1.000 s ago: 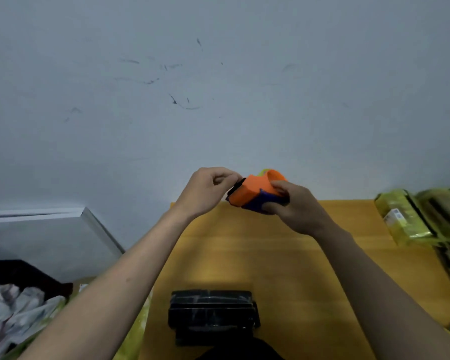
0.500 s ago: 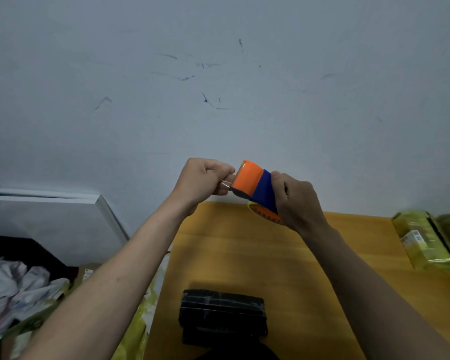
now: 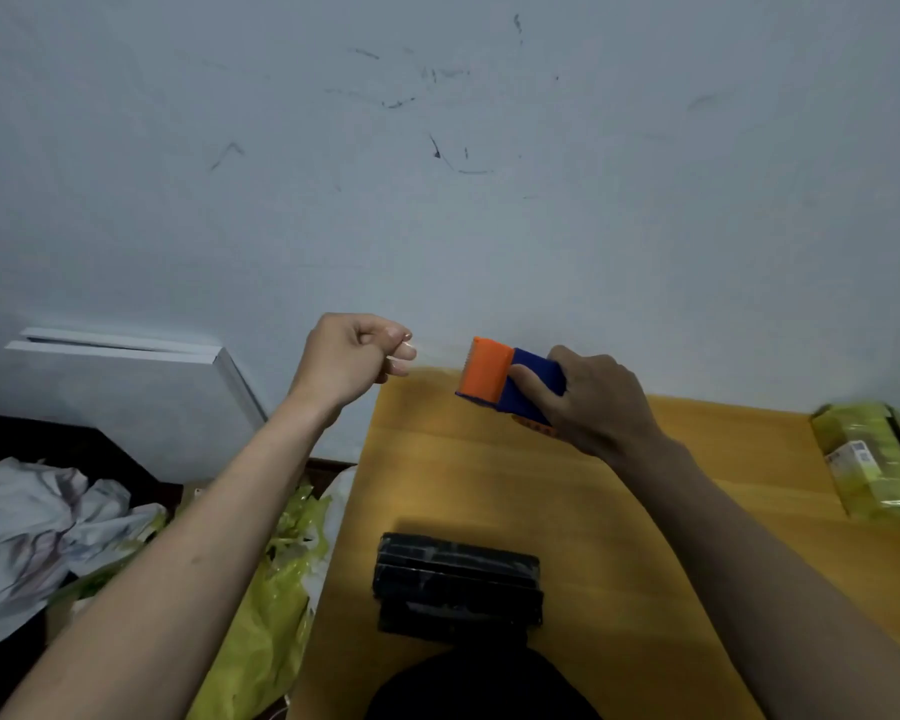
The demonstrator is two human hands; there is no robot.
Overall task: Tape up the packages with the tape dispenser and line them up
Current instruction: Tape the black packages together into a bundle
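Note:
My right hand (image 3: 596,402) grips the orange and blue tape dispenser (image 3: 494,379) above the far edge of the wooden table (image 3: 645,537). My left hand (image 3: 354,358) is raised to its left, fingers curled, pinching the free end of a clear tape strip (image 3: 435,356) that stretches faintly to the dispenser's toothed edge. A black wrapped package (image 3: 458,582) lies on the table near me, below both hands. Yellow-green wrapped packages (image 3: 874,459) lie at the table's right edge.
A scuffed pale wall rises behind the table. A white board (image 3: 126,376) leans on it at left. Crumpled white cloth (image 3: 37,522) and yellow plastic bags (image 3: 276,589) lie beside the table's left edge. A dark object (image 3: 479,683) sits at the near edge.
My hands have drawn apart: the left one moved left with the tape end, the right one moved right with the dispenser. The view tilted a little to the left.

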